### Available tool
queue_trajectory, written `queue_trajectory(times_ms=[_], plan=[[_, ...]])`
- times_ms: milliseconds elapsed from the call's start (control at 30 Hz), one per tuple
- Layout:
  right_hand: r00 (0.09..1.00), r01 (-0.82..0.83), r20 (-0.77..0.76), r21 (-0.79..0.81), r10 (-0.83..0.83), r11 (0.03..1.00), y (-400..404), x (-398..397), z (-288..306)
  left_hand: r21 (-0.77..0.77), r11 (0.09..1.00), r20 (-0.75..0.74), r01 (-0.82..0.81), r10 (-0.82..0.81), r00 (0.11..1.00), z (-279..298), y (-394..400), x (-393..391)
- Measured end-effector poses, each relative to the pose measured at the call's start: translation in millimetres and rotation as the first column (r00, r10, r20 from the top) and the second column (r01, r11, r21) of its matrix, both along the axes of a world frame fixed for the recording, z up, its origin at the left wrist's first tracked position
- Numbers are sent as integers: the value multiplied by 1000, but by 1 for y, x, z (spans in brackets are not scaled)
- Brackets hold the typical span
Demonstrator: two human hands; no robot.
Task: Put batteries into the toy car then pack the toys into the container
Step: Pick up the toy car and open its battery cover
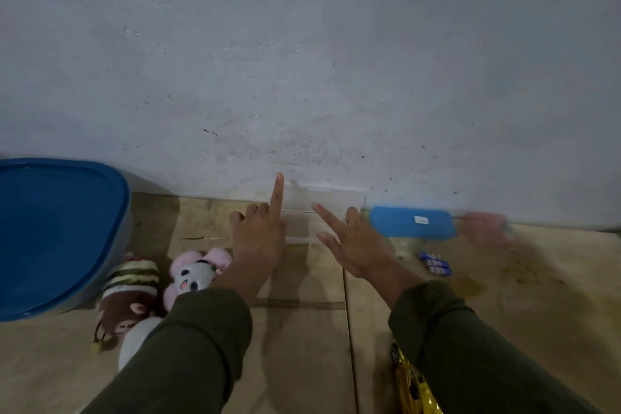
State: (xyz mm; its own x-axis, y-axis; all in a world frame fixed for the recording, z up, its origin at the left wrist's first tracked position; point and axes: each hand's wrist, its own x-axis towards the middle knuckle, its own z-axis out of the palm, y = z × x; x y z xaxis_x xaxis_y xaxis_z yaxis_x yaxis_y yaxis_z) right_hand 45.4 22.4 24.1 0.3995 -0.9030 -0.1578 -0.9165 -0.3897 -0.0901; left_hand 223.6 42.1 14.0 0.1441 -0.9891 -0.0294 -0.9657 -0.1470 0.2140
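My left hand (pixel 258 235) hovers over the floor with only its index finger stretched out and the other fingers curled; it holds nothing. My right hand (pixel 353 242) is beside it with fingers spread, empty. Behind both hands a clear plastic container (pixel 322 208) stands against the wall. A blue lid (pixel 413 222) lies to its right. Three blue batteries (pixel 435 264) lie on the floor right of my right hand. A gold toy car (pixel 413 383) shows partly under my right sleeve. A panda plush (pixel 196 274) and a brown monkey plush (pixel 129 296) lie at the left.
A large tub with a blue lid (pixel 57 232) stands at the far left against the wall. A blurred pink object (pixel 487 227) lies at the wall on the right. A white rounded thing (pixel 134 339) lies by my left sleeve. The floor is tan tile.
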Motion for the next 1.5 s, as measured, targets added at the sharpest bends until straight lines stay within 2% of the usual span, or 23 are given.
queue_trajectory(times_ms=[200,300,400,467,500,567,633,700,833,933,1100,1267,1367,1433,1500], plan=[[959,277,66,-25,-275,960,30,-47,38,57,998,-165,-16,25,986,25,36,-46],[946,322,41,-62,-320,945,57,-86,46,94,996,-251,-4,28,968,31,62,-84],[910,405,103,-10,-401,914,89,-133,46,127,992,-271,12,23,962,35,87,-127],[888,448,155,-81,-433,890,114,-164,35,152,988,-264,43,-1,965,34,105,-154],[891,451,123,-120,-438,884,126,-178,29,168,984,-257,63,-18,966,31,114,-167],[873,488,35,0,-487,873,150,-201,11,191,978,-254,80,-29,967,24,131,-191],[851,520,10,126,-525,845,171,-217,-9,215,974,-260,73,-15,966,16,145,-210],[868,495,-21,128,-496,860,187,-225,-24,243,967,-258,75,-10,966,8,160,-225],[862,492,23,210,-507,845,200,-230,-43,344,935,-230,82,-1,973,-7,183,-242],[898,440,-65,155,-435,885,200,-233,-50,404,912,-204,76,8,979,-12,190,-249],[929,371,-43,90,-368,924,203,-240,-54,416,909,-234,-1,109,966,-13,187,-256],[950,312,-18,57,-312,948,200,-247,-52,391,920,-284,-23,144,948,-11,189,-254],[962,273,28,-40,-272,961,192,-248,-46,373,927,-421,-38,205,884,-6,190,-247],[975,211,96,-108,-201,971,186,-241,-36,380,924,-545,-39,258,798,-2,188,-240],[983,138,133,-104,-124,985,178,-227,-23,385,923,-658,-14,285,697,5,183,-232]])
